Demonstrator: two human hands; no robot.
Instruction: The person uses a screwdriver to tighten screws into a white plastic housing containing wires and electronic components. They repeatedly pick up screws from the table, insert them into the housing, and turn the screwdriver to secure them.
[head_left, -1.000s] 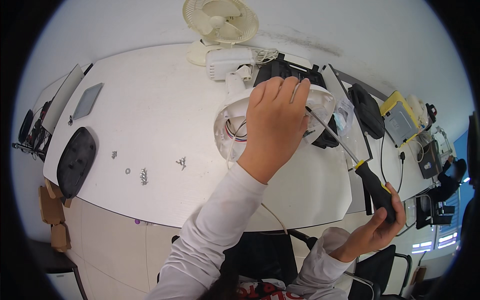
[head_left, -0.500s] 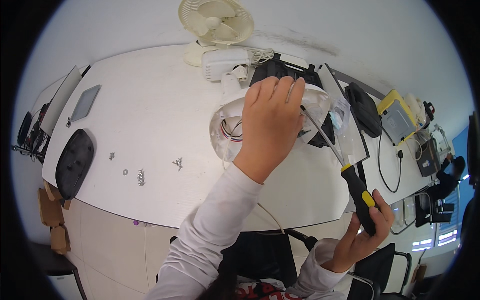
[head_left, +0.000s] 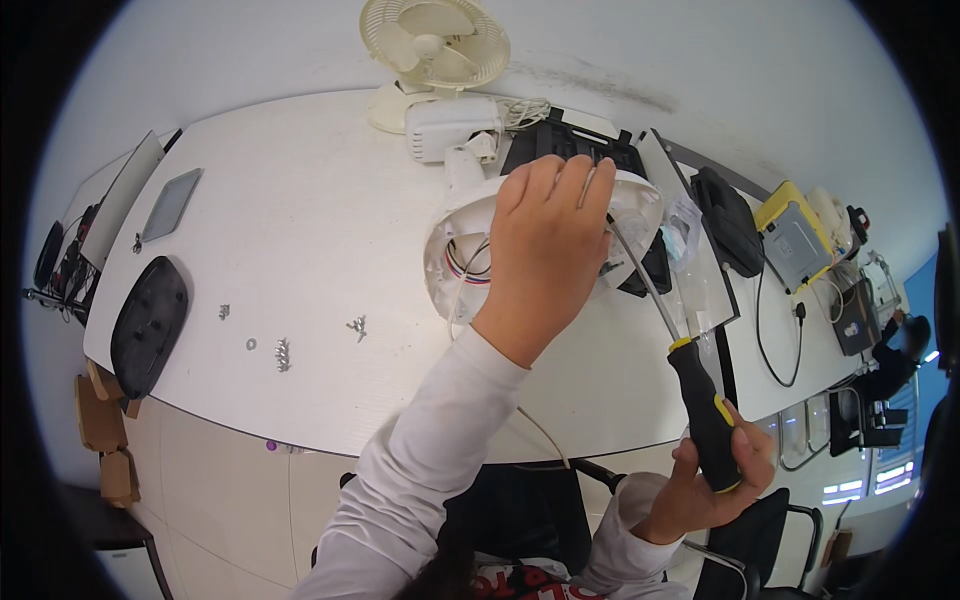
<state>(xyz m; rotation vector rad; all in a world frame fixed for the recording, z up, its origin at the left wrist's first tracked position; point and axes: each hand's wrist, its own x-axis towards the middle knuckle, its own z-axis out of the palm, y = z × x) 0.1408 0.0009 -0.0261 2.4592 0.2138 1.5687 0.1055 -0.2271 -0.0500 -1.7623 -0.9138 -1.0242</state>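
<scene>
My left hand (head_left: pixel 548 255) lies across a white oval plastic housing (head_left: pixel 436 285), its fingers closed over the far rim. Coloured wires (head_left: pixel 462 262) show inside the housing's left part; the palm hides the middle. In my right hand (head_left: pixel 715 480) is a screwdriver (head_left: pixel 700 400) with a black and yellow handle, gripped near its butt end. Its long shaft slants up and left into the housing, beside my left fingers. What the tip touches cannot be made out. A pale cord (head_left: pixel 540 430) runs from the housing over the table's near edge.
Small screws (head_left: pixel 283 355) lie in groups on the white table (head_left: pixel 300 230), with a washer (head_left: pixel 251 344) nearby. A black cover (head_left: pixel 150 325) and a grey tray (head_left: pixel 172 205) sit at left. Behind stand a cream fan (head_left: pixel 430 45) and a black tool case (head_left: pixel 570 140).
The screwdriver's handle has swung a little left and its yellow patch has turned, with my right fingers shifted around it. My left hand keeps its hold on the housing.
</scene>
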